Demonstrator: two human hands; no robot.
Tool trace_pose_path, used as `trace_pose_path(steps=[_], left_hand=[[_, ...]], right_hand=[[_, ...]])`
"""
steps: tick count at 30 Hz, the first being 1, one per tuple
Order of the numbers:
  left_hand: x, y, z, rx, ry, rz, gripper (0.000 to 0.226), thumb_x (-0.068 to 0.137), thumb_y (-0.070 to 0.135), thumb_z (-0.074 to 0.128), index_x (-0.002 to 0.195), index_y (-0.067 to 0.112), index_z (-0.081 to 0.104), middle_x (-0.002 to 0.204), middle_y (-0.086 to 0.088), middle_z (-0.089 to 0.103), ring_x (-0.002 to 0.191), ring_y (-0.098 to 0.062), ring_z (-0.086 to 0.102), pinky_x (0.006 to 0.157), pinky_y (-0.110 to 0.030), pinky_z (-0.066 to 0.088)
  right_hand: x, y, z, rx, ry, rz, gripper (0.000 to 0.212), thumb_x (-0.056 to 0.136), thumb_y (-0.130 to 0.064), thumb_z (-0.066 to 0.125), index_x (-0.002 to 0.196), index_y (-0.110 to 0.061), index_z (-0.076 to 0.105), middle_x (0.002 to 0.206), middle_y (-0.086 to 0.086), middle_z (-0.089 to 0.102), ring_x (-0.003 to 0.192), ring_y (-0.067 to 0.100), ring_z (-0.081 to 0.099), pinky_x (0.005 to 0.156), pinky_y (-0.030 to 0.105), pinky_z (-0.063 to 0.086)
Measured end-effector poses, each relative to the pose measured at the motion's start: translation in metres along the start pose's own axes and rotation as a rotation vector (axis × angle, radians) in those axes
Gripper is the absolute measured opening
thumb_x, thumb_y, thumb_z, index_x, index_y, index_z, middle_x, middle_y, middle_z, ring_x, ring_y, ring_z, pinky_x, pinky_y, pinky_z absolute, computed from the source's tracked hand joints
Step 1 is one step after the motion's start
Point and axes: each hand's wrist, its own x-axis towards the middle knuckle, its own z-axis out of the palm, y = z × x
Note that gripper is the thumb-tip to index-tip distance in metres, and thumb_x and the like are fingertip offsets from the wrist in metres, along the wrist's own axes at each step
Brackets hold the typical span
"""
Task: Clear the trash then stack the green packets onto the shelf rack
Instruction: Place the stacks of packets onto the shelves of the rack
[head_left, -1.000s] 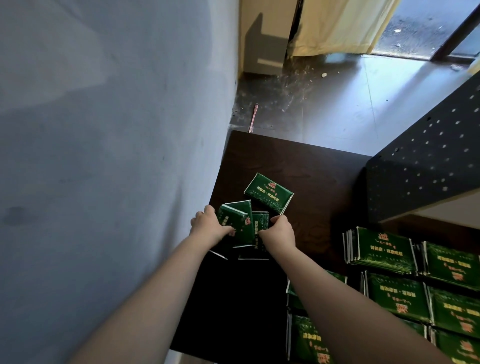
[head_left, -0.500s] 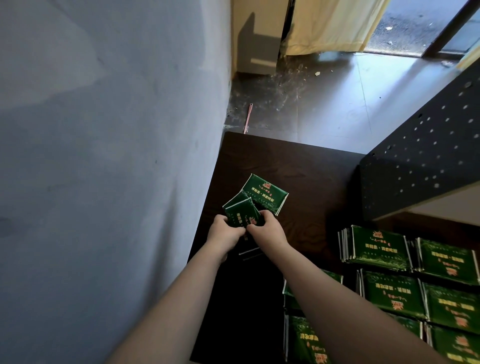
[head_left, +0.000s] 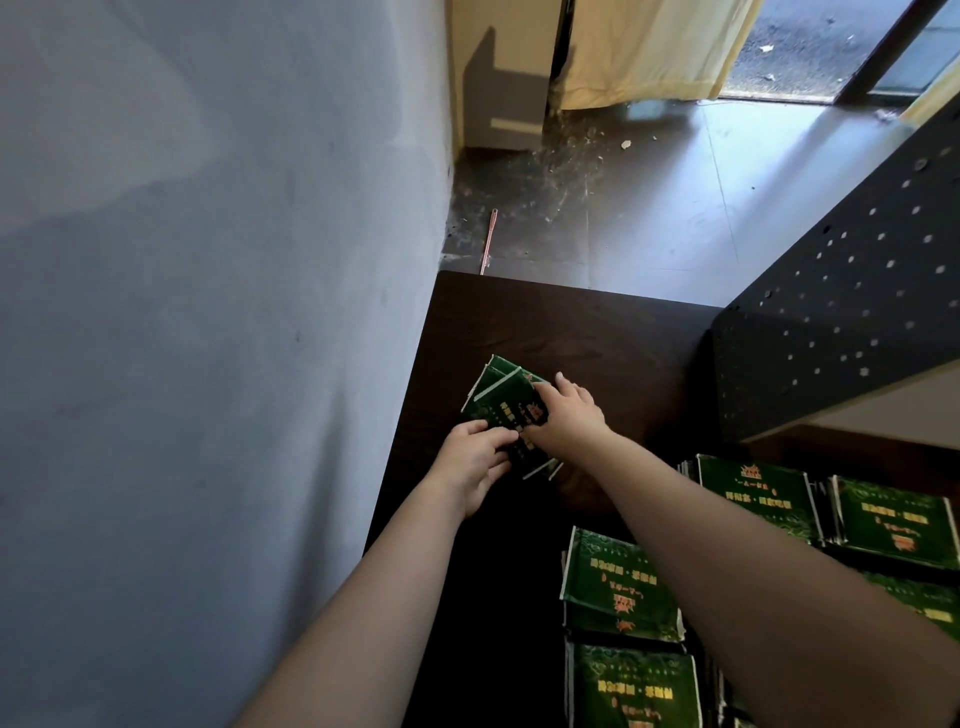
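A small bundle of green packets (head_left: 501, 397) with gold lettering lies on the dark wooden table (head_left: 597, 332), close to the wall. My left hand (head_left: 470, 462) grips the bundle's near end, fingers curled over it. My right hand (head_left: 569, 415) lies across the top packets and pinches their right edge. More green packets (head_left: 618, 587) sit in neat stacks at the lower right, partly hidden by my right forearm. The black perforated shelf rack (head_left: 841, 317) rises at the right.
A pale grey wall (head_left: 208, 312) runs along the table's left side. Beyond the table's far edge the dark floor (head_left: 649, 208) carries scattered debris and a thin pink stick (head_left: 488, 241). A yellow curtain (head_left: 649, 52) hangs at the doorway.
The loose packets that lay fanned apart are now gathered into one overlapping bundle. My right hand has moved up over the top of it; my left hand has slid to its near end.
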Motion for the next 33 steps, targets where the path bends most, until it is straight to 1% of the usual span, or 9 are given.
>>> trace_pose_path(steps=[3,7,9,15,19,22,24,30,33], left_hand=[[0.001,0.000,-0.001,-0.072,0.006,-0.030,0.063,0.093,-0.007,0.059,0.149,0.003,0.032,0.130,-0.026,0.056,0.126,-0.043,0.053,0.108,-0.049,0.045],[-0.008,-0.002,0.001,-0.118,-0.006,-0.042,0.039,0.093,-0.009,0.056,0.131,-0.002,0.052,0.104,-0.020,0.067,0.099,-0.037,0.067,0.088,-0.043,0.055],[-0.009,-0.003,0.000,-0.135,0.011,-0.030,0.047,0.091,-0.009,0.059,0.136,0.001,0.047,0.109,-0.022,0.066,0.097,-0.037,0.068,0.084,-0.043,0.058],[-0.008,-0.005,-0.003,-0.151,0.024,0.028,0.075,0.089,-0.009,0.063,0.150,0.013,0.026,0.122,-0.022,0.060,0.108,-0.038,0.065,0.096,-0.048,0.053],[-0.016,0.000,-0.006,0.212,0.101,0.126,0.083,0.084,-0.001,0.071,0.150,0.018,0.023,0.128,-0.008,0.057,0.111,-0.024,0.061,0.086,-0.035,0.054],[-0.019,0.005,-0.013,0.558,0.287,0.355,0.101,0.078,0.004,0.077,0.154,0.030,0.016,0.154,-0.004,0.034,0.139,-0.025,0.039,0.108,-0.037,0.042],[-0.018,0.005,-0.017,0.658,0.238,0.495,0.103,0.077,0.003,0.077,0.153,0.038,0.017,0.158,0.001,0.026,0.145,-0.021,0.026,0.114,-0.038,0.032],[-0.013,-0.006,-0.013,0.857,0.133,0.580,0.084,0.072,-0.002,0.069,0.144,0.030,0.040,0.142,-0.004,0.039,0.132,-0.023,0.040,0.111,-0.043,0.040],[-0.009,-0.013,-0.010,0.863,0.141,0.605,0.077,0.070,-0.005,0.066,0.139,0.023,0.047,0.132,-0.005,0.044,0.123,-0.024,0.048,0.107,-0.038,0.044]], right_hand=[[0.001,0.004,-0.002,0.030,0.039,-0.009,0.081,0.086,-0.044,0.067,0.154,-0.032,0.027,0.159,0.003,0.029,0.143,0.031,0.025,0.115,0.045,0.030],[-0.002,-0.001,-0.001,0.184,0.009,0.066,0.092,0.079,-0.039,0.077,0.154,-0.026,0.026,0.144,0.009,0.041,0.135,0.033,0.034,0.111,0.042,0.035],[-0.006,-0.002,0.002,0.213,-0.008,0.076,0.087,0.079,-0.039,0.077,0.151,-0.026,0.031,0.139,0.010,0.040,0.133,0.032,0.034,0.109,0.041,0.036],[-0.019,0.000,0.005,0.245,0.048,-0.058,0.070,0.079,-0.032,0.071,0.140,-0.038,0.037,0.123,0.004,0.044,0.119,0.029,0.049,0.100,0.045,0.047],[-0.028,0.004,0.001,0.163,0.157,-0.184,0.065,0.080,-0.018,0.064,0.136,-0.041,0.039,0.121,-0.005,0.053,0.112,0.023,0.056,0.099,0.044,0.040],[-0.036,0.008,-0.001,0.080,0.290,-0.258,0.067,0.081,-0.015,0.063,0.139,-0.040,0.041,0.121,-0.010,0.055,0.113,0.021,0.054,0.096,0.042,0.035],[-0.040,0.011,0.002,0.057,0.300,-0.287,0.070,0.082,-0.012,0.063,0.143,-0.037,0.040,0.124,-0.010,0.055,0.114,0.019,0.050,0.097,0.041,0.034],[-0.050,0.024,0.023,0.462,0.295,-0.200,0.077,0.075,0.006,0.064,0.143,-0.024,0.044,0.128,-0.002,0.043,0.122,0.020,0.042,0.105,0.034,0.043],[-0.056,0.023,0.027,0.618,0.290,-0.101,0.072,0.076,0.008,0.064,0.140,-0.022,0.046,0.131,-0.003,0.035,0.116,0.013,0.044,0.090,0.008,0.041]])
